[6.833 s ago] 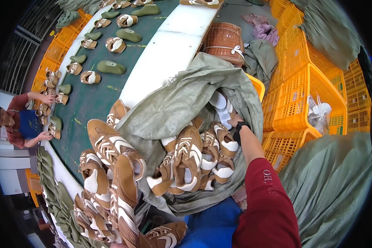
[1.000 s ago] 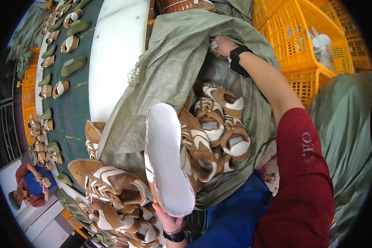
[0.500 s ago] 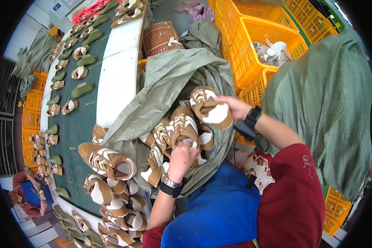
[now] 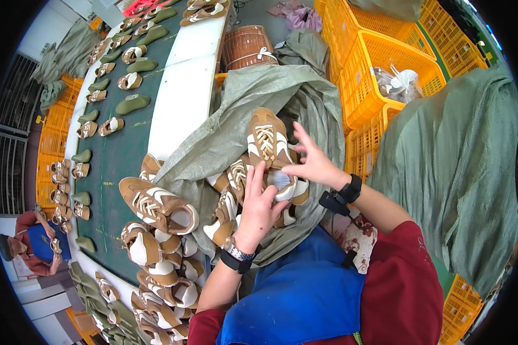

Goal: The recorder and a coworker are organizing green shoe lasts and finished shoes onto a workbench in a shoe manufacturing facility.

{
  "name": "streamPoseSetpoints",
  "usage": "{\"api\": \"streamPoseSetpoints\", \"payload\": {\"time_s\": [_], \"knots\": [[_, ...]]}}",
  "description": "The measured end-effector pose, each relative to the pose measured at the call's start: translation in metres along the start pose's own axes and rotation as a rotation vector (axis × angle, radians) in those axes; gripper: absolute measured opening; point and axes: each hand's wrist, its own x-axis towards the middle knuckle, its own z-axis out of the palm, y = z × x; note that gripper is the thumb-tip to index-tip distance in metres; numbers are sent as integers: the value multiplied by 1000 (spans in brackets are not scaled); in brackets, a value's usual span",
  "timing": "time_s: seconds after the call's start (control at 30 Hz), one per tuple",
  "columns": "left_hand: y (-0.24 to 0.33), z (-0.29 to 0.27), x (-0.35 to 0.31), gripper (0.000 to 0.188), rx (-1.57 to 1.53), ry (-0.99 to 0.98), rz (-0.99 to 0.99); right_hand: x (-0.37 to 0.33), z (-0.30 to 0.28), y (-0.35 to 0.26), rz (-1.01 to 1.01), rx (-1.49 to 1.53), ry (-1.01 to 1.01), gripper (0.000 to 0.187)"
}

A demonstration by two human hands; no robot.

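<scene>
A brown-and-white lace-up sneaker (image 4: 266, 138), toe away from me, is above the mouth of a grey-green woven sack (image 4: 236, 103). My left hand (image 4: 258, 211) is at its collar and heel, fingers along the near left side and thumb by the heel. Beside the heel, my right hand (image 4: 316, 164) has its fingers spread, thumb close to the shoe's opening; whether the thumb touches is unclear. Under and around this shoe are several like sneakers (image 4: 223, 214) in the sack, partly covered by my hands.
At left, a long green-topped table (image 4: 112, 167) bears rows of sneakers and green shoe lasts (image 4: 133, 103). Sneakers are piled (image 4: 167, 282) along its near edge. Yellow crates (image 4: 357, 75) and a draped green sheet (image 4: 449, 172) stand at right. Another person (image 4: 31, 241) works far left.
My right hand has let go of the sneaker it held and moved down to the left, opening. The sneaker at my left hand has moved slightly away from me. The view has shifted.
</scene>
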Motion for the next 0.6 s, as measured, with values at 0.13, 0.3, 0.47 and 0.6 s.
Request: {"api": "streamPoseSetpoints", "payload": {"time_s": [0.13, 0.3, 0.47, 0.6], "knots": [[2, 0, 1, 29, 26, -45, 64, 12, 13, -3, -236, -676, -36, 70], [-13, -11, 10, 31, -251, 12, -100, 42, -5, 1, -144, -478, -45, 37], [-41, 3, 6, 33, -127, -45, -93, 92, -35, 45, 386, 25, -693, 42], [-75, 34, 61, 45, -332, -181, -471, 181, -71, 194, -94, -1471, -950, 33]]}}
